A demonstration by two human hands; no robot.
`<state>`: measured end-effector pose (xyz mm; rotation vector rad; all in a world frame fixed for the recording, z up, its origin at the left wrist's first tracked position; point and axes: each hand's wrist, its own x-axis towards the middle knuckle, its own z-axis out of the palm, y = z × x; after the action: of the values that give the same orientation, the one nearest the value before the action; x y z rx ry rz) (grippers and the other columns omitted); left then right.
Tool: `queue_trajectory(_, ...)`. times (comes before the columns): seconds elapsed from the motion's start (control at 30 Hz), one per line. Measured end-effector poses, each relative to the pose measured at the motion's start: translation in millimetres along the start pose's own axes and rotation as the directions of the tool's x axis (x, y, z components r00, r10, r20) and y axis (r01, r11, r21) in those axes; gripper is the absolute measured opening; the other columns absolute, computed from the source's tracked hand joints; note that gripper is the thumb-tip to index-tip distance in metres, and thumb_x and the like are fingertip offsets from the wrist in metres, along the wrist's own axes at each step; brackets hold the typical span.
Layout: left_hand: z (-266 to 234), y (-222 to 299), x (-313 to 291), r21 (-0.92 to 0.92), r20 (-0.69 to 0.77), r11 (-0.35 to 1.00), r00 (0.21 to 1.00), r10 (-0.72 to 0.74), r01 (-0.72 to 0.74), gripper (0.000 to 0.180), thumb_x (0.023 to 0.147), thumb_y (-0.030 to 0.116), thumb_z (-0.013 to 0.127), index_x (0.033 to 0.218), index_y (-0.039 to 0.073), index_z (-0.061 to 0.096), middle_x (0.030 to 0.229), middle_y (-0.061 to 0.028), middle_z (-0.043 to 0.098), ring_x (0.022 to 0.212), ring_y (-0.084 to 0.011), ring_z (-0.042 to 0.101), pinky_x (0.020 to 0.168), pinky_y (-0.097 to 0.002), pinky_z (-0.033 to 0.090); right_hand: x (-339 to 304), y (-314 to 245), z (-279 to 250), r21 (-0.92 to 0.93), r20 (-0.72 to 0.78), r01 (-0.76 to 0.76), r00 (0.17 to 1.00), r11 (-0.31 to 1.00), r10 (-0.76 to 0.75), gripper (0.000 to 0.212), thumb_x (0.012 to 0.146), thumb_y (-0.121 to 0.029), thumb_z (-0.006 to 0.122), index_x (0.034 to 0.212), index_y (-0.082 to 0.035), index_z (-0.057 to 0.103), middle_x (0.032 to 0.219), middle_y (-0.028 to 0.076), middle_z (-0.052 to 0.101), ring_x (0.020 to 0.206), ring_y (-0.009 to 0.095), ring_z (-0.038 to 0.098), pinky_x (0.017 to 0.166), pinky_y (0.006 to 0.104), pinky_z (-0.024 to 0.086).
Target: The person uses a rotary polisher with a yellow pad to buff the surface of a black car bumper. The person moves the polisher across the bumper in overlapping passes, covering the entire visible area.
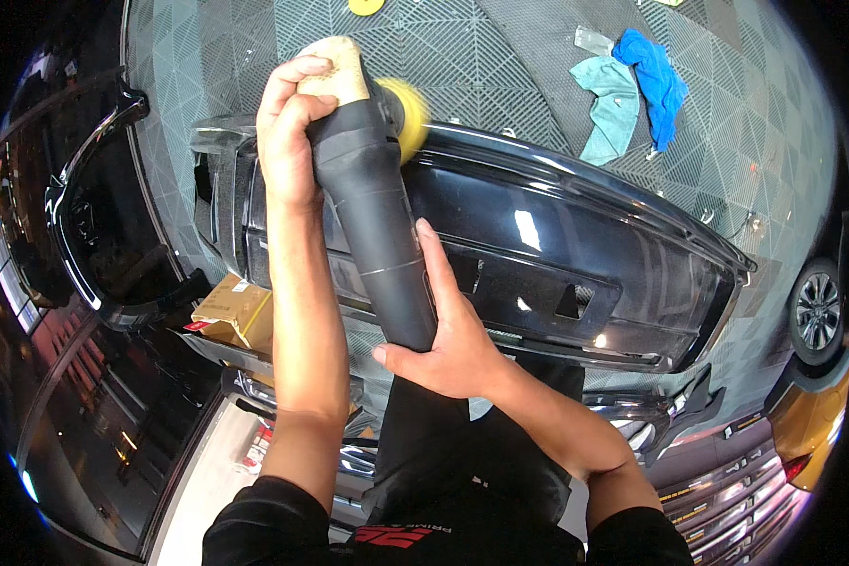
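Observation:
A black power polisher [373, 217] slants across the middle, with a pale, worn patch on its head. My left hand [292, 132] is wrapped round that head, fingers curled over the top. Around the rear end of the body, my right hand [453, 344] holds on with the thumb beneath and fingers along its right side. The yellow foam pad [411, 121] looks blurred at its edge and lies against or just over the upper edge of a glossy black car body panel [509, 203]. The polisher and my left arm hide part of the panel's left end.
Teal [608, 108] and blue [653, 87] cloths lie on the grey tiled floor [443, 47] beyond the panel. A cardboard box [236, 309] sits left of my legs. A black vehicle [75, 406] stands at left, a yellow car [811, 420] at right.

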<state>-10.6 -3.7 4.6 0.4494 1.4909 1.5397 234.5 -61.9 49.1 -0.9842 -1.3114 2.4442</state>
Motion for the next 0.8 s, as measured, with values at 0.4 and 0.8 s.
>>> queue_trajectory(0.4, 43.8, -23.8, -19.8, -0.015, 0.063, 1.0, 0.998, -0.005, 0.006, 0.037, 0.08, 0.0, 0.06, 0.116, 0.001, 0.069, 0.134, -0.0127, 0.066, 0.118, -0.0224, 0.061, 0.105, -0.033, 0.048, -39.1, 10.3, -16.1, -0.105, -0.159, 0.032, 0.986, 0.994, -0.049, 0.125, 0.079, -0.012, 0.086, 0.17, -0.001, 0.0, 0.166, 0.031, 0.033, 0.155, 0.039, 0.038, 0.126, 0.0454, 0.03)
queue_trajectory(0.8, 91.4, -35.5, -17.6, 0.011, 0.147, 0.998, 0.987, 0.066, -0.068, 0.032, 0.077, -0.001, 0.065, 0.108, 0.002, 0.071, 0.127, -0.0116, 0.067, 0.117, -0.022, 0.061, 0.104, -0.0344, 0.048, -65.4, 0.9, -32.9, 0.066, -0.229, -0.02, 0.973, 0.998, 0.035, 0.125, 0.082, -0.012, 0.086, 0.17, 0.0, -0.002, 0.163, 0.022, 0.034, 0.142, 0.028, 0.04, 0.116, 0.0412, 0.034)
